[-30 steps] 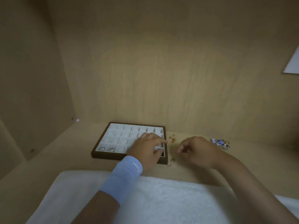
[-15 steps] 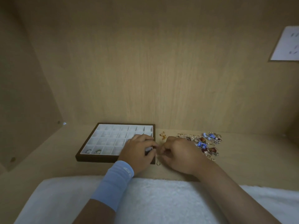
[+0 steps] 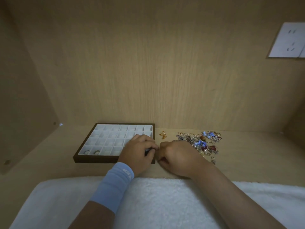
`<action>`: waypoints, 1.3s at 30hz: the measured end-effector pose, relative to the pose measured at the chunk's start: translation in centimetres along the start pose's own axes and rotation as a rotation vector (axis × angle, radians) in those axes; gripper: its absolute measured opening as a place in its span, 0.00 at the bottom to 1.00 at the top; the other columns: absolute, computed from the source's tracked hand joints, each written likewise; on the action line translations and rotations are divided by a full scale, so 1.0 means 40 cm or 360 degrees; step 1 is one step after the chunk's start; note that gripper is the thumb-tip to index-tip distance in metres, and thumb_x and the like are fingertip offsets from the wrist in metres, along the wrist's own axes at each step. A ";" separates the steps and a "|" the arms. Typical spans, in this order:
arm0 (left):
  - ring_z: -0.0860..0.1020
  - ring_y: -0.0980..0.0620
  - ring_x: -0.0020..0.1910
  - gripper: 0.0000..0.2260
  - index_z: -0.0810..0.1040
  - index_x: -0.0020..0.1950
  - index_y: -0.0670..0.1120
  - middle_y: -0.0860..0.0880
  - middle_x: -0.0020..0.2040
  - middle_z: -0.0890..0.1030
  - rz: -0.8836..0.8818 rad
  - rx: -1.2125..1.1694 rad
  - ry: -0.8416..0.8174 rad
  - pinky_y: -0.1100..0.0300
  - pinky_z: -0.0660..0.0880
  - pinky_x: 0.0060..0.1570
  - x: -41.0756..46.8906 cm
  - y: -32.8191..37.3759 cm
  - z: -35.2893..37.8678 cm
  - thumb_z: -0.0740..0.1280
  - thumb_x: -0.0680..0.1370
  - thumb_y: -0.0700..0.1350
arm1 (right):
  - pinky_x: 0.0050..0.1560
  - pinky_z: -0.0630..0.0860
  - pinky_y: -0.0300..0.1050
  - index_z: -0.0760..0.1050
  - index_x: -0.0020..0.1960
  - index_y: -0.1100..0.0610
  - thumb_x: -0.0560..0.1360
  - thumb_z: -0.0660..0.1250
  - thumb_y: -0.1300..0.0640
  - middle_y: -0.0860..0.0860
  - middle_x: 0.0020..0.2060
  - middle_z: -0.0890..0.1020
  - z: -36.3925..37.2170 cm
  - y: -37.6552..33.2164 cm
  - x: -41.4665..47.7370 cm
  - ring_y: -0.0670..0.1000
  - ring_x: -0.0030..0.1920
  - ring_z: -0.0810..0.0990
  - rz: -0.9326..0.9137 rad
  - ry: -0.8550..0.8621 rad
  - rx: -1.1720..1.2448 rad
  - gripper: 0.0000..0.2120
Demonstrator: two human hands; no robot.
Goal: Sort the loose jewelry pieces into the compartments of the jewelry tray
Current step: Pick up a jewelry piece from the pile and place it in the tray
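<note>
Now both hands meet mid-frame: left hand [image 3: 137,154] curled over the jewelry tray [image 3: 95,160] at its lower-right corner, right hand [image 3: 177,156] clenched just beside it. Whether either pinches a piece, I cannot tell. The loose jewelry pile [image 3: 203,142], right of centre, looks light, tangly and delicate, so pinch single hooks gently.

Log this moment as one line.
tray: two rings in front-left compartments | left hand: curled over tray's front-right corner | right hand: curled beside it | held item: cannot tell | pile: right of hands
</note>
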State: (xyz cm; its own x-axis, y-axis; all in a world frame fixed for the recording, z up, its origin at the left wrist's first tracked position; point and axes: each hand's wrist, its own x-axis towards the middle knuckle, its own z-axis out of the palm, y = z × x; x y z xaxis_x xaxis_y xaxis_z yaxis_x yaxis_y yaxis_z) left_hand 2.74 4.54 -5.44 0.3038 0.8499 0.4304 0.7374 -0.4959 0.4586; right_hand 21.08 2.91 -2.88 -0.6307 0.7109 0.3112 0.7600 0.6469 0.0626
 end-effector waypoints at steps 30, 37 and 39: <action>0.79 0.59 0.45 0.06 0.81 0.42 0.56 0.57 0.42 0.82 -0.0481 -0.0748 0.0359 0.66 0.74 0.48 0.009 0.014 -0.046 0.69 0.77 0.45 | 0.41 0.73 0.40 0.81 0.45 0.50 0.79 0.68 0.54 0.43 0.38 0.82 0.011 0.005 0.094 0.39 0.34 0.75 0.0742 0.0312 0.1324 0.05; 0.70 0.53 0.60 0.11 0.77 0.60 0.57 0.57 0.56 0.78 -0.0353 0.0111 0.0229 0.57 0.66 0.62 0.007 -0.041 -0.061 0.64 0.78 0.48 | 0.47 0.74 0.48 0.82 0.51 0.49 0.80 0.64 0.49 0.49 0.50 0.77 0.016 0.008 0.147 0.52 0.49 0.79 0.0619 -0.0155 0.0453 0.09; 0.69 0.53 0.62 0.12 0.78 0.60 0.56 0.56 0.59 0.77 -0.0290 0.0176 0.0148 0.58 0.64 0.62 0.008 -0.045 -0.056 0.63 0.78 0.48 | 0.46 0.74 0.47 0.83 0.52 0.48 0.79 0.65 0.47 0.49 0.50 0.77 0.017 0.003 0.160 0.52 0.50 0.79 0.0614 -0.0162 0.0390 0.09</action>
State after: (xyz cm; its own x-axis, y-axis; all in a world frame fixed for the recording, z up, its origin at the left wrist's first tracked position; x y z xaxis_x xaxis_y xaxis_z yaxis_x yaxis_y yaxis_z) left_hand 0.18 5.29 -4.40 0.1068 0.9011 0.4203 0.8383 -0.3090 0.4493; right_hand 17.02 7.73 -1.51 -0.3310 0.9278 0.1723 0.8902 0.3676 -0.2692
